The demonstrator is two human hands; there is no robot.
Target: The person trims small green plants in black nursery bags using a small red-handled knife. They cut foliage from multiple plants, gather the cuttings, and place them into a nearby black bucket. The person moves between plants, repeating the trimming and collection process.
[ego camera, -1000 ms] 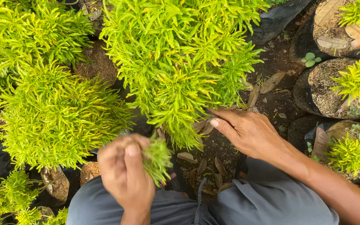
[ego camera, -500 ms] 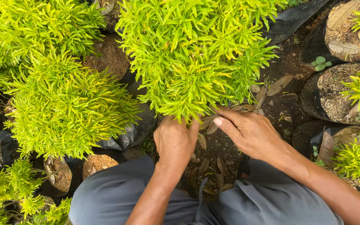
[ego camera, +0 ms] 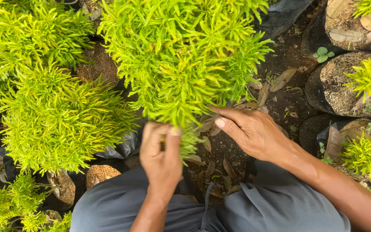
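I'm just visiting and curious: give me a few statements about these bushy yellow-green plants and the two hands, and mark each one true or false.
1. The left hand pinches foliage at the lower edge of the middle plant. True.
2. The right hand holds a pair of shears. False: it is bare and holds no tool, its fingers reaching under the plant's foliage.
3. Dry brown leaves lie on the soil to the right of the middle plant. True.
4. The plants carry red flowers. False: only yellow-green foliage shows.
5. The person wears grey trousers. True.
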